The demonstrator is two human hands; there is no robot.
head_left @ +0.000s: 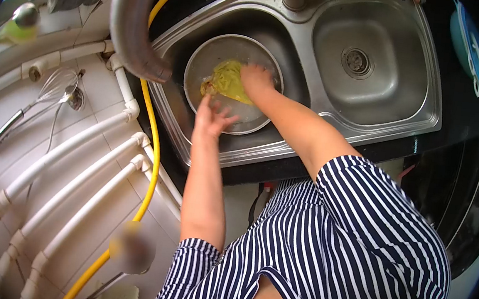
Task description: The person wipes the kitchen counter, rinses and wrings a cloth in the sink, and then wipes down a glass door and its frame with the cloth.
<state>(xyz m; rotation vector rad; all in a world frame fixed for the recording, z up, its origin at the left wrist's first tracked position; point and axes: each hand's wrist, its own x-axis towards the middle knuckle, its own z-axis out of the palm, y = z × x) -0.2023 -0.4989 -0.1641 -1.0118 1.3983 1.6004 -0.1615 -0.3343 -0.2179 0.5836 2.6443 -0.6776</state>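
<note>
A round metal basin sits in the left sink bowl. In it lies a yellow-green leafy vegetable, crinkled, with a pale brownish end pointing left. My right hand reaches in from the right, its fingers curled at the leaves' right edge; the fingertips are partly hidden. Below the vegetable, my left hand is open with fingers spread over the basin's near side. One of its fingertips comes close to the pale end; whether it touches I cannot tell.
A curved metal pipe hangs at upper left, beside a yellow hose. White pipes and a whisk are on the tiled wall. The right sink bowl has a drain. Blue basins stand at far right.
</note>
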